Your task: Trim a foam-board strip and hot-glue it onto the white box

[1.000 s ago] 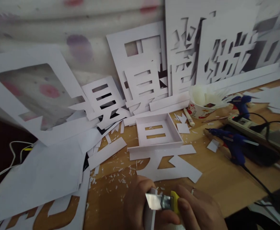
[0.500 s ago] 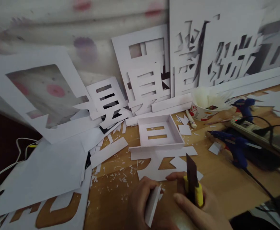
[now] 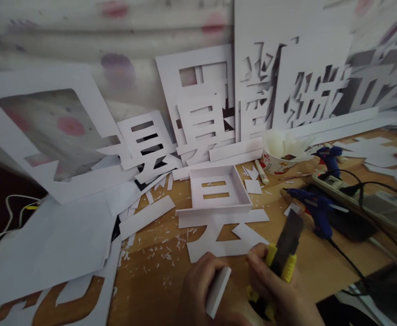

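- Your left hand (image 3: 198, 280): fingers curled closed around a narrow white board strip (image 3: 218, 292), one end tilted up.
- Your right hand (image 3: 283, 292): closed on a yellow utility knife (image 3: 288, 240), blade out and pointing up, apart from the strip.
- White cut-out character (image 3: 218, 246): flat on the wooden table (image 3: 144, 290), just beyond your hands.
- Done, by the look of it: its face is cut through, and upright walls (image 3: 242, 185) enclose the upper, box-like part with two slots.
- Left without visible walls: the spreading lower part, its outline and central opening bare. You seem partway along; whether the held strip is cut to final length, you cannot tell.
- Loose stock: one white strip (image 3: 147, 217) left of the character, slivers (image 3: 160, 246) scattered nearby.
- At right: two blue glue guns (image 3: 317, 208), a tub (image 3: 275, 164) of translucent sticks.
- Behind: cut-out sheets (image 3: 252, 27), leaning upright.
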### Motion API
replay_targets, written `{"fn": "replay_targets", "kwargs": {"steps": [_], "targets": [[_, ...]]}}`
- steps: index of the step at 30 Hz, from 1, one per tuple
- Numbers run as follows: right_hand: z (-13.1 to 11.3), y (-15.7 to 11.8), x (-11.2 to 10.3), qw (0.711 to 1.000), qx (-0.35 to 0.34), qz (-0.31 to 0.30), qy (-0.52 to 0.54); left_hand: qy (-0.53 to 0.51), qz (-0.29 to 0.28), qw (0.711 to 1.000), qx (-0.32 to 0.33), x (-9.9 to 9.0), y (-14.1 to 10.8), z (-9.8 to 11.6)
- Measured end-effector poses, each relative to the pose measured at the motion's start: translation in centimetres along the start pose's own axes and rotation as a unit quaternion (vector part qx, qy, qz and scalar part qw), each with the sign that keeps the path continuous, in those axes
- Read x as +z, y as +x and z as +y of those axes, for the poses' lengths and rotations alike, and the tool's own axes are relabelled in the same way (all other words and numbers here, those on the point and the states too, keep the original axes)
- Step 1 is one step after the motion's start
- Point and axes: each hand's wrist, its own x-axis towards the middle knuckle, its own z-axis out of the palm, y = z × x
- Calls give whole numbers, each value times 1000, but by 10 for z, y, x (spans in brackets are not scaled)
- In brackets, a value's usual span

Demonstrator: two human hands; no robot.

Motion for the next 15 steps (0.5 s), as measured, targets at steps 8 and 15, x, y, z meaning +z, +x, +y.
{"fn": "replay_targets", "kwargs": {"steps": [8,15], "targets": [[-8,9,-32,990,-29,136,-33,-470,-186,801,-319,-8,12,22],[6,5,-20,993,-26,0,-119,-492,-155,776,-363,-7,12,24]]}}
